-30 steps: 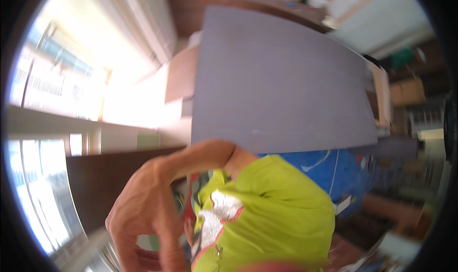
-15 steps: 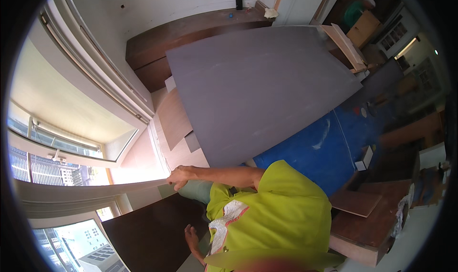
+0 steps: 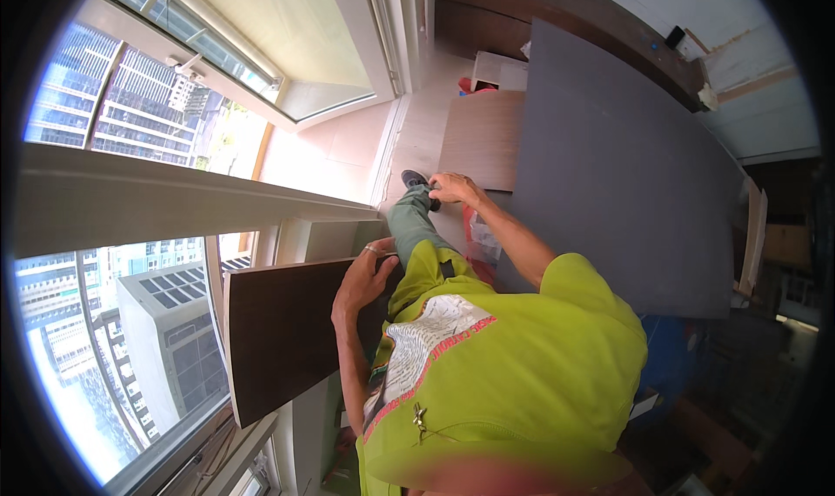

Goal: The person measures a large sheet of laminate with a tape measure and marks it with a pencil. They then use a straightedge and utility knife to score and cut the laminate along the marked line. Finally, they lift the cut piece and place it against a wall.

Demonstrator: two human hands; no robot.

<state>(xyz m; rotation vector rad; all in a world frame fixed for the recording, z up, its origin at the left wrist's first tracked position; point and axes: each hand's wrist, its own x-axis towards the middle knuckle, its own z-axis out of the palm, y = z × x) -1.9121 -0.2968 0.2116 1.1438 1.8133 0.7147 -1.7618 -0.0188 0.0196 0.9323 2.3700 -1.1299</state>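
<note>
My left hand (image 3: 370, 274) is open, thumb apart from the fingers, with a pale band around one finger. It hangs beside the upper right corner of a dark brown panel (image 3: 283, 331); I cannot tell whether it touches it. My right hand (image 3: 454, 187) reaches forward over my dark shoe (image 3: 416, 179), fingers loosely bent and nothing visible in them. Just right of it lies a light wood-grain board (image 3: 483, 139) on the floor. A large grey sheet (image 3: 617, 174) spreads to the right of my right arm.
Open window sashes (image 3: 335, 35) and a thick window frame (image 3: 174, 179) stand at the left. A long brown bench (image 3: 600, 18) runs along the far wall, with a small black object (image 3: 674, 36) on it. Clear plastic with red (image 3: 483, 239) lies by my leg.
My view has turned left, so the grey sheet now sits at the right. My left hand has risen to the brown panel's corner. My right hand has shifted away from the window frame's end.
</note>
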